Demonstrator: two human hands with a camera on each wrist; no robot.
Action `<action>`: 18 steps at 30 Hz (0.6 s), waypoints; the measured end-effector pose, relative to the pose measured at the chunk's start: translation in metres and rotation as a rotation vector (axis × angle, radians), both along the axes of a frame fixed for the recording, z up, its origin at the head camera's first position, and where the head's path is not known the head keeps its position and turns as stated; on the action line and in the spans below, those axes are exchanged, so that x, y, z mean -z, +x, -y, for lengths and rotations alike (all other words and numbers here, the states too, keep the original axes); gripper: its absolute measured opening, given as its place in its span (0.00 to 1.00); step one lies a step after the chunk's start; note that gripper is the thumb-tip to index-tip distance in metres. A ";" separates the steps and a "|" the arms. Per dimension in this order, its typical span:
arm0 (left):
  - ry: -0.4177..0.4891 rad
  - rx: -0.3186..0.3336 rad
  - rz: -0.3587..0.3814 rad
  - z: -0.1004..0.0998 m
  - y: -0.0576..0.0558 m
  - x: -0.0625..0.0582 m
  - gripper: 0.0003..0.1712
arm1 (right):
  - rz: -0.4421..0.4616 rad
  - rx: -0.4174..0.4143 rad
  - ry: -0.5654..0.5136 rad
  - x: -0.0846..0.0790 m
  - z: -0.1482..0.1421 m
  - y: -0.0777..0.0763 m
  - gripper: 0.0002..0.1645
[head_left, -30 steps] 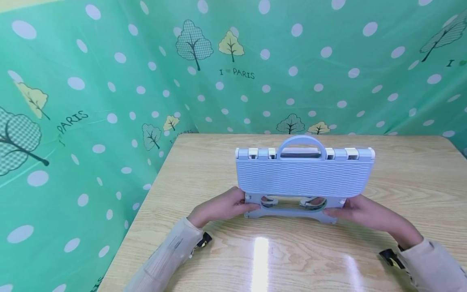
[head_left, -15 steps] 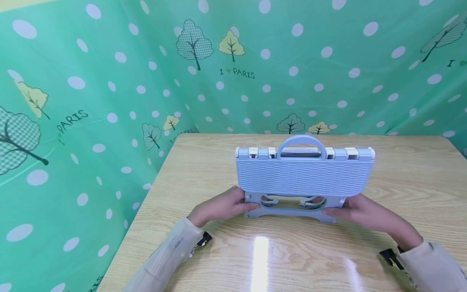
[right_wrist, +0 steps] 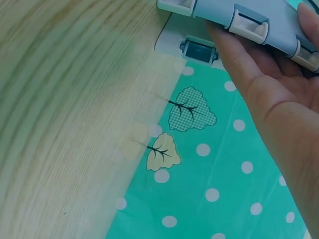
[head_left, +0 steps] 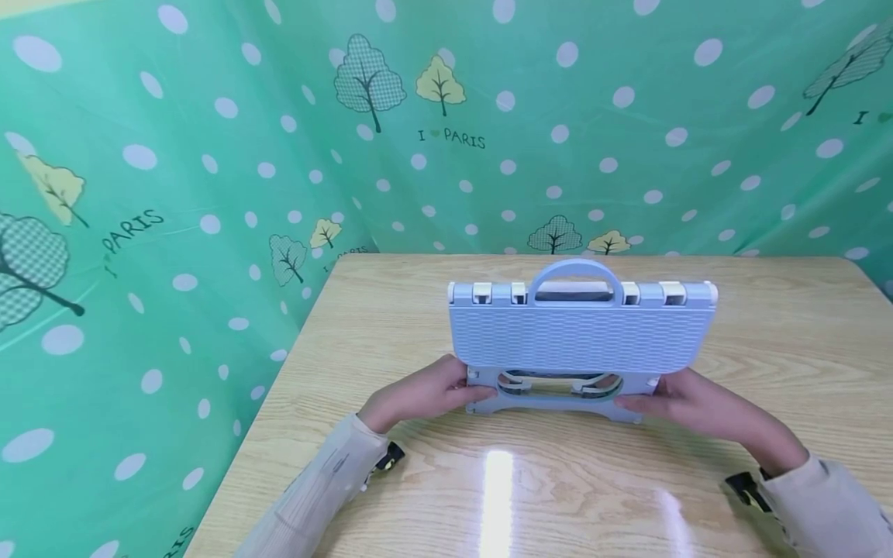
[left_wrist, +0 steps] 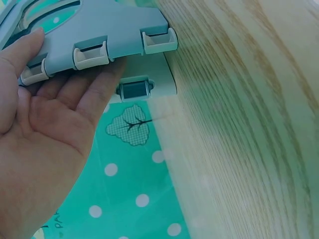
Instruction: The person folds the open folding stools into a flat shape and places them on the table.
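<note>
A light blue plastic folding stool point(head_left: 579, 337) stands on the table in the head view. Its top is folded, with a ribbed half hanging toward me and the arched carry handle point(head_left: 575, 268) at the upper edge. My left hand point(head_left: 432, 395) grips the left side of the front leg panel point(head_left: 558, 404), thumb in front. On the right side of that panel, my right hand point(head_left: 705, 411) holds on the same way. Both wrist views show the fingers of the left hand point(left_wrist: 55, 129) and right hand point(right_wrist: 294, 94) reaching behind the panel, their tips partly hidden.
The wood-grain table point(head_left: 391, 310) extends around the stool. A green dotted cloth point(head_left: 502, 155) with printed trees hangs along the back and left side. Black wrist devices point(head_left: 748, 492) sit below both cuffs. Light glares off the tabletop near me.
</note>
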State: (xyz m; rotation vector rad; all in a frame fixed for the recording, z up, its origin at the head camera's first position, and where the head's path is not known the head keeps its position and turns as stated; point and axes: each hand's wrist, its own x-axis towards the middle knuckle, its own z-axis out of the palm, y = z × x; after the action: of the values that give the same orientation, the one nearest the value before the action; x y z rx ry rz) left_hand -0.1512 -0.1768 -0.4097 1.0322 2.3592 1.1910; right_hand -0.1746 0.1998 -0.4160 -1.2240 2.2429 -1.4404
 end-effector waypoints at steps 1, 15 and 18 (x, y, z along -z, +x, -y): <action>0.004 0.004 -0.003 0.000 0.000 0.000 0.28 | 0.000 0.001 0.000 0.000 0.000 0.000 0.44; 0.036 0.012 0.034 0.002 0.000 0.001 0.33 | 0.039 0.040 0.052 -0.004 0.001 0.005 0.39; 0.032 0.008 0.048 0.003 0.001 0.001 0.33 | 0.028 0.040 0.063 -0.005 0.002 0.006 0.41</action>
State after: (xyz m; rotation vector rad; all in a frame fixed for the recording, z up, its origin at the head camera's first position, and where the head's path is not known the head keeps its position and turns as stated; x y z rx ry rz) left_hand -0.1503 -0.1793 -0.4103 1.0109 2.3051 1.2408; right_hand -0.1689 0.1980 -0.4110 -1.1399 2.2880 -1.3809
